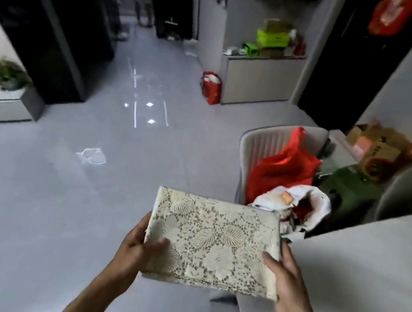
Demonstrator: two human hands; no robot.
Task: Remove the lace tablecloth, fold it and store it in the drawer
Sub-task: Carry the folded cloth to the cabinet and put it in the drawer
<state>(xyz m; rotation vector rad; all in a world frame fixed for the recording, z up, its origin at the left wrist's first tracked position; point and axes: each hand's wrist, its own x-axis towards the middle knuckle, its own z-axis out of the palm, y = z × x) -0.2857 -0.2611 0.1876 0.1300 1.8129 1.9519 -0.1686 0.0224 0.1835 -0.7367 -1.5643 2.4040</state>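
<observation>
Folded lace tablecloth gripped between both hands.

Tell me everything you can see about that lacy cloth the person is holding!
The lace tablecloth is cream, with openwork leaves and flowers. It is folded into a flat, thick rectangle, with layered edges showing along the far side. It is held about level in the air, above the grey floor and beside the white table. The left hand grips its left edge, thumb on top; the right hand grips the right edge, its thumb also on top. Nothing else touches it.
</observation>
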